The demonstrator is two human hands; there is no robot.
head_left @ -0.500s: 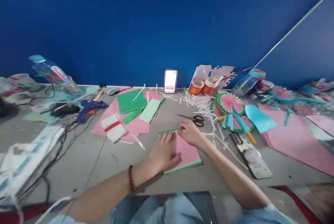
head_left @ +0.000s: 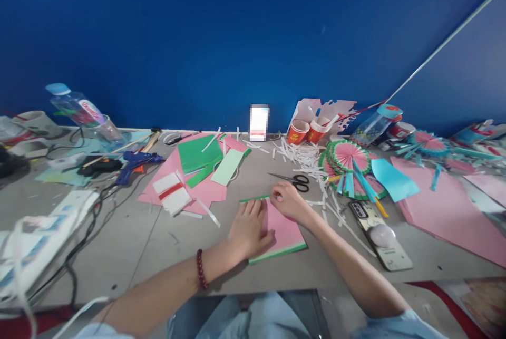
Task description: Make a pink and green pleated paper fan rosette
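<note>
Bracing the pink, green-bordered rectangular paper sheet (head_left: 283,229) near the front edge of the grey surface (head_left: 185,241), the left hand (head_left: 247,229) lay flat, fingers apart, seemingly against slipping; the right hand (head_left: 288,200) curled at the sheet's far border, pinching or not, I couldn't tell.

Deep blue wall (head_left: 177,38), pale strip (head_left: 443,45) slanting across its right side, grey tabletop (head_left: 122,233) with thin seam (head_left: 146,243)

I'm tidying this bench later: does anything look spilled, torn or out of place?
Yes. White paper strips lie scattered in a loose heap before the red cups, like spilled scraps. The pale pink sheet behind the cups has a ragged, notched edge, perhaps cut deliberately.
</note>
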